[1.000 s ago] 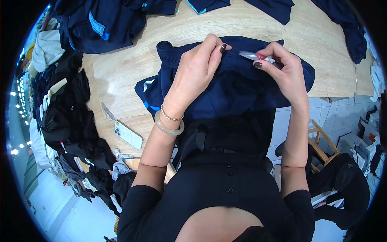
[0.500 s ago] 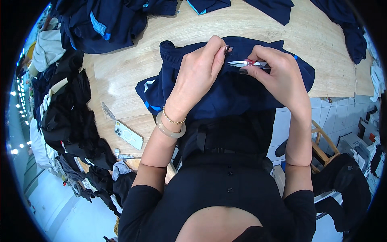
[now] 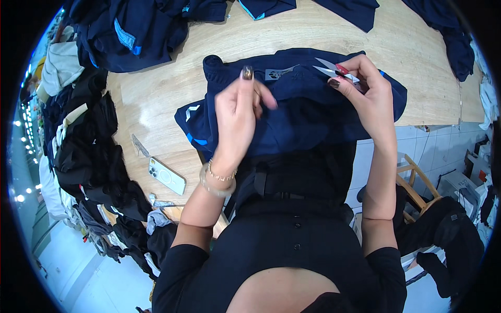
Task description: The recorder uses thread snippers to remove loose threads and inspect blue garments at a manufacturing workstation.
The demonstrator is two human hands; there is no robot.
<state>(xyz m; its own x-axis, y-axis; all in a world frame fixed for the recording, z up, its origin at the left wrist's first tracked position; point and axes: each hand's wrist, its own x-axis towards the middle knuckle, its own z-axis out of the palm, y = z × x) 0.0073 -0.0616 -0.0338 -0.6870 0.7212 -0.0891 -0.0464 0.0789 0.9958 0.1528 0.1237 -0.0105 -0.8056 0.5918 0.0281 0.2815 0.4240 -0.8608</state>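
A navy garment (image 3: 308,117) with bright blue trim lies folded across the table edge in front of me, a small grey printed patch (image 3: 276,74) showing near its top. Over its left part hovers my left hand (image 3: 241,107), one finger pointing up, the others loosely bent and apart, with nothing visible in them. My right hand (image 3: 371,96) grips a pair of red-handled thread snips (image 3: 342,69) between thumb and fingers, above the garment's upper right. The snips' silver blades are spread and point left.
The pale wooden table (image 3: 235,41) carries a heap of navy garments (image 3: 130,36) at the far left. A light phone (image 3: 168,176) lies left of my forearm. Dark clothes (image 3: 99,161) are piled along the left side, and a wooden stool (image 3: 417,180) stands at the right.
My left hand has drawn back left and down from the snips, its fingers loosening and uncovering the grey patch. My right hand has moved slightly up and right, and the snips' blades have spread.
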